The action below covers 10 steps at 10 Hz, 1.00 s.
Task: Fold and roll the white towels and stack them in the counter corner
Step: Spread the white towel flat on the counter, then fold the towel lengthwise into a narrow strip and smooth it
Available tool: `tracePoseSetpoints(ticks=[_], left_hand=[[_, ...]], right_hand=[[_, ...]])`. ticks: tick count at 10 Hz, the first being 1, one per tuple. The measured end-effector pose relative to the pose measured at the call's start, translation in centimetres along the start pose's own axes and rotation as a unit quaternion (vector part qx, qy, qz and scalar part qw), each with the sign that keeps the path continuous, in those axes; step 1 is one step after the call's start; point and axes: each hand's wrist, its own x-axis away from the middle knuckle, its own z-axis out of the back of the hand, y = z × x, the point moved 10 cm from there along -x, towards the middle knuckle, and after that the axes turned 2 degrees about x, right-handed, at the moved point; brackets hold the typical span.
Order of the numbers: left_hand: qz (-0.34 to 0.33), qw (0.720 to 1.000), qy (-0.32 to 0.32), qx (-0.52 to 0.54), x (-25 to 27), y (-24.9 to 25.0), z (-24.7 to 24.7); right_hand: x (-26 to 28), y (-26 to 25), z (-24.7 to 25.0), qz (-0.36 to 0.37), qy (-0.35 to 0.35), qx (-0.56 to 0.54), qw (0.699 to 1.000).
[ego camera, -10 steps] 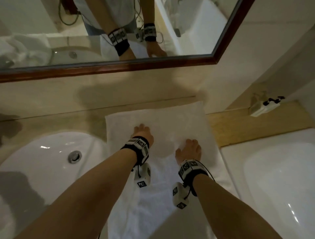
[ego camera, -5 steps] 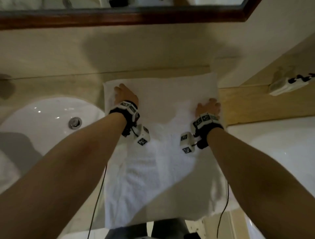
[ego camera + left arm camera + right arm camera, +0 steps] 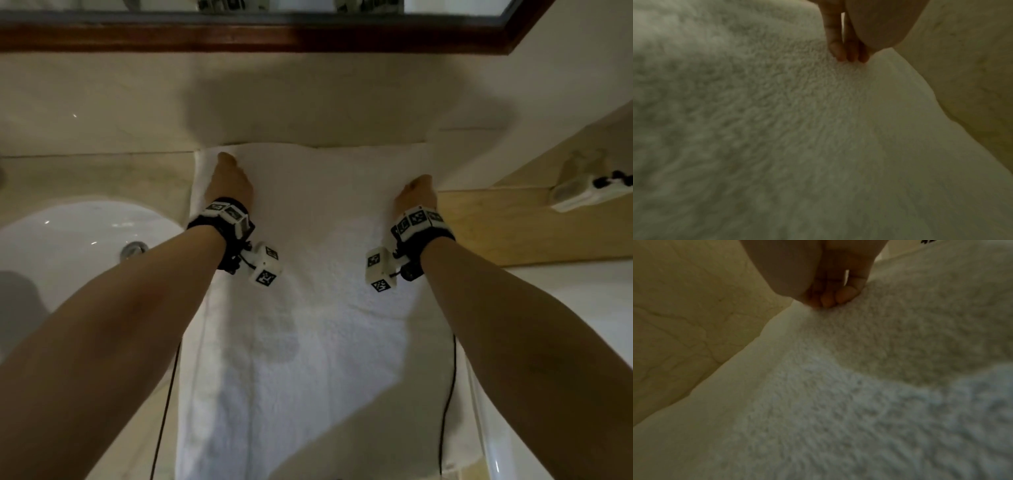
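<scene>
The white towel [image 3: 308,274] lies flat and lengthwise on the tabletop [image 3: 96,174]. Its far edge touches the wall under the mirror frame [image 3: 274,37], and its near end hangs toward the person. The left hand [image 3: 228,181] rests on the far left corner. In the left wrist view its fingers [image 3: 840,48] are nearly straight and close together, with the tips dug into the pile just inside the towel's edge. They press the cloth and do not grasp it. The right hand [image 3: 416,195] sits at the right edge, a little nearer the person than the left. Its fingers [image 3: 836,296] bend at the tips and press down beside the hem; whether they pinch the cloth I cannot tell.

The step in hand looks like smoothing and squaring the towel before the next fold. To do it well, both sets of fingers should keep an even, flat pressure and sweep outward and toward the corners, so no ridge stays trapped in the middle. The far edge should stay parallel to the wall ahead of the fingers, and the two long sides should stay straight.

The sink basin [image 3: 68,246] lies to the left of the left fingers, so cloth slipping that way could get wet. A wooden ledge [image 3: 513,226] lies just right of the right fingers.
</scene>
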Motion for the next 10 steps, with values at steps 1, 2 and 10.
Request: tracePoseSetpoints(ticks=[1,2,10], left_hand=[[-0.090,0.995,-0.019,-0.039,2.5,2.1,-1.3],[-0.114,0.989,-0.089,-0.029,5.9,3.5,-3.9],[0.066,0.842,-0.519,0.134,27.2,9.0,-18.1]], right_hand=[[-0.8,-0.2,1.5,0.029,0.085,0.132,0.987],[-0.4,1.0,2.8,-0.027,0.079,0.202,0.976],[4.0,1.7,-0.6,-0.018,-0.289,0.169,0.942]])
